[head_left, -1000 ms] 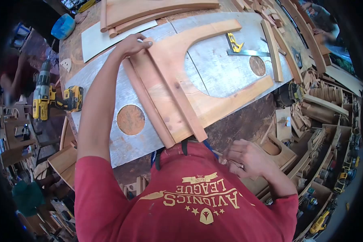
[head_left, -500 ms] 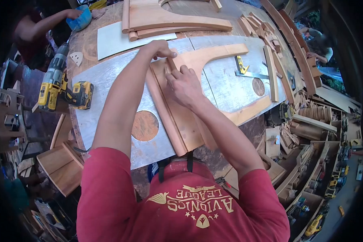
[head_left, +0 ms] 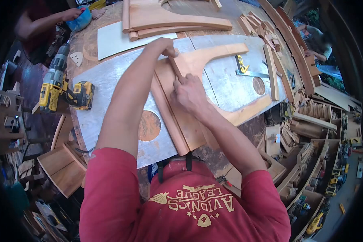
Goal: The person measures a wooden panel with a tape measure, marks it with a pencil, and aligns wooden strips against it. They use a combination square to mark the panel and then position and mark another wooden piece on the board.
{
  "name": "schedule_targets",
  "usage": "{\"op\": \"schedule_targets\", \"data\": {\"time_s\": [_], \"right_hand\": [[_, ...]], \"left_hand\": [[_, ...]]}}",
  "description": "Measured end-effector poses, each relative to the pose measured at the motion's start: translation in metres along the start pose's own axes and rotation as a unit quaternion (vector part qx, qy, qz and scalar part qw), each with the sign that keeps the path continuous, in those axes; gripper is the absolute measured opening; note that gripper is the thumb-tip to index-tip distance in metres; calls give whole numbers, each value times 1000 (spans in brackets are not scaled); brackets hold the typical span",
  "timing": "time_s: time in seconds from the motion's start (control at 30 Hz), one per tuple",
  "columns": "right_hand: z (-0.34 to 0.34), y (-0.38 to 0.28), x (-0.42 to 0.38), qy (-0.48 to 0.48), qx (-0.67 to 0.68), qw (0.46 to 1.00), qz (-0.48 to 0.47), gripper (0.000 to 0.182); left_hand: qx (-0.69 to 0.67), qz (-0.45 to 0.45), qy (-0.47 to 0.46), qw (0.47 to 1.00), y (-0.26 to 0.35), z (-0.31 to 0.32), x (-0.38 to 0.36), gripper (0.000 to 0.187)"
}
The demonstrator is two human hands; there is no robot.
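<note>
Strip of wood (head_left: pixel 175 67) lies slantwise across a broad wooden panel (head_left: pixel 191 60), its upper part bare between the two hands and its lower part behind the right forearm. The right hand (head_left: pixel 188 93) has its fingers bent in and closed on the strip partway along; their tips are partly hidden. The left hand (head_left: pixel 165 46) is at the strip's far end, thumb on the wood and the other fingers curled down out of sight, so how tightly they close cannot be told. The panel has two long arms reaching to the right with a curved gap between them, and a rounded rail (head_left: pixel 169 117) runs along its left side. Under it is a grey board (head_left: pixel 92 125) with a round patch of sawdust (head_left: pixel 149 126) just left of the rail. In the gap between the arms, a yellow-headed square (head_left: pixel 242 64) rests on the board, near two loose slats (head_left: pixel 271 72). Beyond the board are a white sheet (head_left: pixel 119 40), more shaped wooden pieces (head_left: pixel 181 20) and a heap of offcuts (head_left: pixel 254 25). A yellow and black drill (head_left: pixel 54 86) is at the left, and farther up, another person's hand (head_left: pixel 71 14) is at a blue bowl (head_left: pixel 80 20).
</note>
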State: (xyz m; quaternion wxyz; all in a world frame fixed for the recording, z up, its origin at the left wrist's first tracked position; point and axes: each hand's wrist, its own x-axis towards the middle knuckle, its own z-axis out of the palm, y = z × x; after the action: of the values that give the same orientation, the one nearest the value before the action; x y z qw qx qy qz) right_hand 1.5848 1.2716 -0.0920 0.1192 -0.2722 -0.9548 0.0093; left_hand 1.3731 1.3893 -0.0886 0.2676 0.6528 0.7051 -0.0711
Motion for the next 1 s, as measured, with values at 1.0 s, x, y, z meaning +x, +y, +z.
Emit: {"op": "schedule_targets", "data": {"time_s": [1.0], "right_hand": [[-74, -35, -194, -67, 99, 940, 321, 34]], "left_hand": [[-193, -44, 287, 937, 2, 58, -23, 62]]}}
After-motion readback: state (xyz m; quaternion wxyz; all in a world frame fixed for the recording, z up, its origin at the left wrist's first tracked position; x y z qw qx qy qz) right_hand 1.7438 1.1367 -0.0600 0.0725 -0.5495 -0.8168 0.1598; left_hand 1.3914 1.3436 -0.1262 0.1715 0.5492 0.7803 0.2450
